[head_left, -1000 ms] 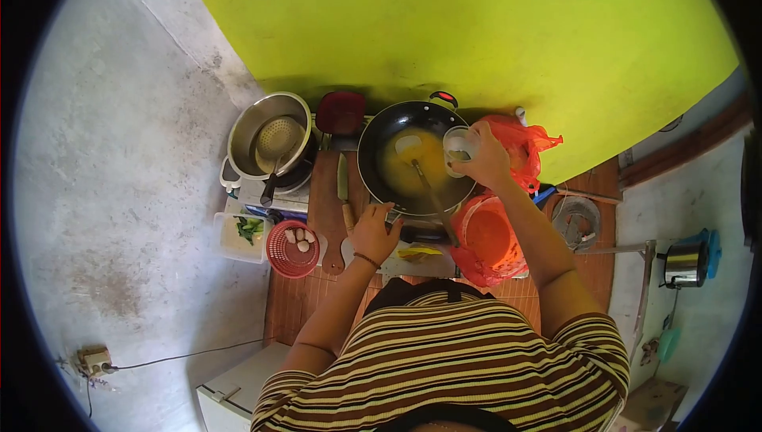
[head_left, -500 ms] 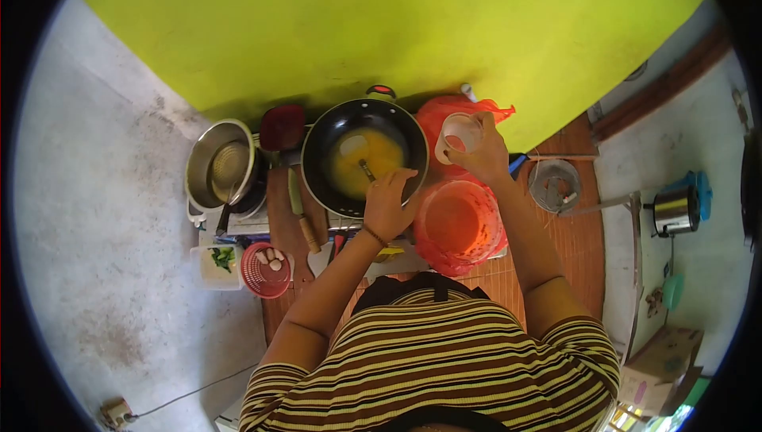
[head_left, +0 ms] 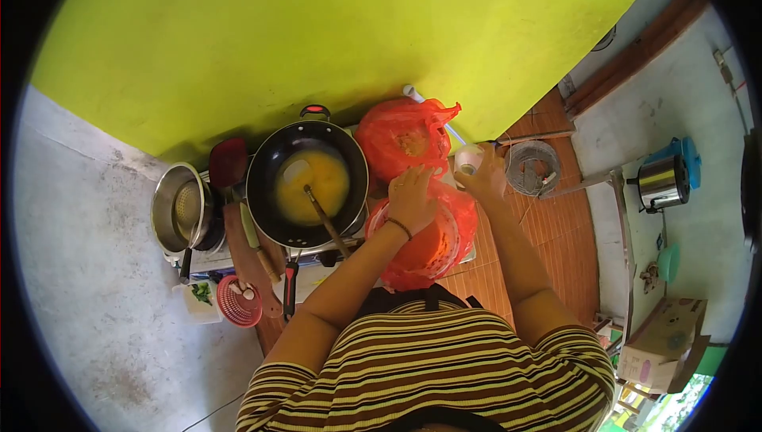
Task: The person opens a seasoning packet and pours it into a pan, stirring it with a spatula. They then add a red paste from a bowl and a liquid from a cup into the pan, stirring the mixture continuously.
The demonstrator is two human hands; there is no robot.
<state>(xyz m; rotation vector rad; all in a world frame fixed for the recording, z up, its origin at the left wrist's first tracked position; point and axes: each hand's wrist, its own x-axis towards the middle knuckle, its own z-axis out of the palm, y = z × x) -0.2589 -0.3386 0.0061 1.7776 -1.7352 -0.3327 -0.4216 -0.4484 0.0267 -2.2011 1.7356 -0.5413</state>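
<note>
My right hand (head_left: 486, 182) is closed around a small pale plastic cup (head_left: 469, 154), held just right of the red plastic bags. My left hand (head_left: 413, 203) has its fingers on the edge of the front red plastic bag (head_left: 456, 214), which lines or wraps a round container; the fingers look pinched on the bag. Behind it sits a second red plastic bag (head_left: 397, 134). To the left, a black wok (head_left: 266, 214) holds yellow liquid (head_left: 329, 178). A long-handled utensil (head_left: 325, 221) rests in it, its pale head partly under the liquid.
Left of the wok are a steel pot (head_left: 164, 221), a red dustpan-shaped item (head_left: 228, 160), a wooden board (head_left: 242, 245) with a knife (head_left: 266, 261), a pink basket (head_left: 230, 309) and a white tub with greens (head_left: 198, 305). A wire-mesh ring (head_left: 533, 166) lies at right.
My left hand has let go of the utensil in the wok and moved right to the front red bag. My right hand has lowered the cup beside the bags. The view has shifted right.
</note>
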